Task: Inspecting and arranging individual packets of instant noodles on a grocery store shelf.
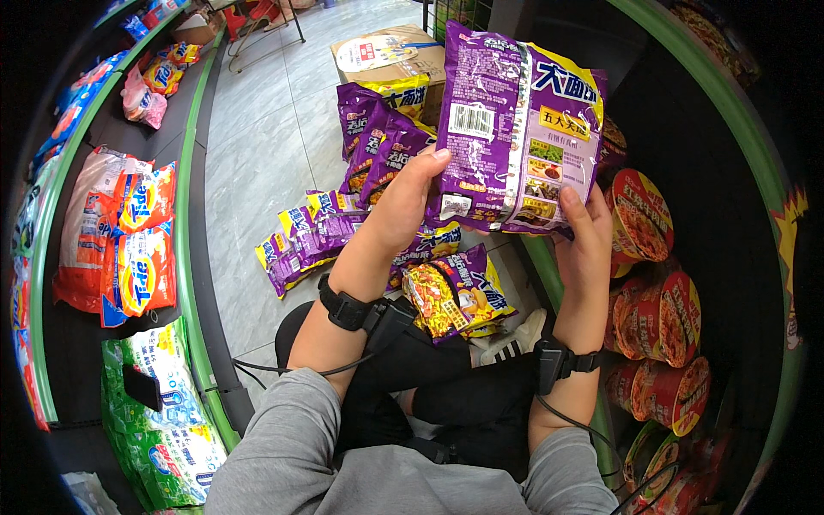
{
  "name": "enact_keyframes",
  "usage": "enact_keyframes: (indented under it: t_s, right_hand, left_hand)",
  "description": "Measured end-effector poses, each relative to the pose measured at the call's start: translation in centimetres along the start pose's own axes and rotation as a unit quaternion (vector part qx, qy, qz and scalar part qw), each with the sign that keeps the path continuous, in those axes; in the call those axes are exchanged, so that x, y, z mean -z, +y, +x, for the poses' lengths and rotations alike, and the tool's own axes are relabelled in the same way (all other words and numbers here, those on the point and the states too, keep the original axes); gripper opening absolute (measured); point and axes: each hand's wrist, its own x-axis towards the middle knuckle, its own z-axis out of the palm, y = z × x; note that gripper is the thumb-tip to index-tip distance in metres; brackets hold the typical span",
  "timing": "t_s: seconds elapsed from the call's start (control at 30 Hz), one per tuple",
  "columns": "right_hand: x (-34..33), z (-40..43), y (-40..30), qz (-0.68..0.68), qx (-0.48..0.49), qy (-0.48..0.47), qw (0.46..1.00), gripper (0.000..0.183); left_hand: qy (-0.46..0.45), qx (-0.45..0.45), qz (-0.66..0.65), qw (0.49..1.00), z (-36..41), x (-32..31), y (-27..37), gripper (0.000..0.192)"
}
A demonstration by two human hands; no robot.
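Observation:
Both my hands hold up one purple instant noodle packet (483, 154), its printed back with a barcode facing me. My left hand (418, 183) grips its lower left edge, thumb on the front. At the lower right corner, my right hand (587, 212) pinches it with the thumb on top. Upright noodle packets (393, 145) of the same kind lean together behind my left hand. On the floor below lie more purple packets (309, 241) in an overlapping row. Near my shoe rests a packet (460, 293) with its noodle picture facing up.
A cardboard box (386, 55) stands behind the packets. Instant noodle bowls (669, 315) line the shelf on my right. Detergent bags (138, 257) and green-and-white bags (158, 412) sit on the left shelf, with a dark phone-like object (142, 387) on top. Cables run from my wrist straps (354, 306).

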Motion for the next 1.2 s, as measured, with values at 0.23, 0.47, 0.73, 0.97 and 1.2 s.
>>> enact_keyframes:
  t_s: [0.23, 0.47, 0.73, 0.97, 1.2]
  right_hand:
    - [-0.1, 0.0, 0.0, -0.037, 0.009, 0.012, 0.999, 0.049]
    - [-0.2, 0.1, 0.9, -0.066, 0.068, 0.017, 0.995, 0.057]
    - [-1.3, -0.2, 1.8, -0.241, 0.164, 0.085, 0.953, 0.059]
    - [-2.7, -0.5, 1.6, -0.399, 0.292, 0.071, 0.866, 0.056]
    - [-4.3, -1.4, 0.3, -0.491, 0.329, 0.000, 0.807, 0.068]
  left_hand:
    - [-0.004, 0.018, 0.040, 0.999, 0.6, 0.7, -0.6, 0.038]
    - [0.050, -0.023, 0.182, 0.982, 0.8, 0.4, -0.4, 0.044]
    - [0.145, -0.184, 0.525, 0.818, 0.4, -0.6, -0.6, 0.057]
    - [0.023, -0.138, 0.372, 0.917, -0.5, -2.9, -2.0, 0.063]
    - [0.008, -0.117, 0.066, 0.991, 0.0, -3.0, -2.0, 0.073]
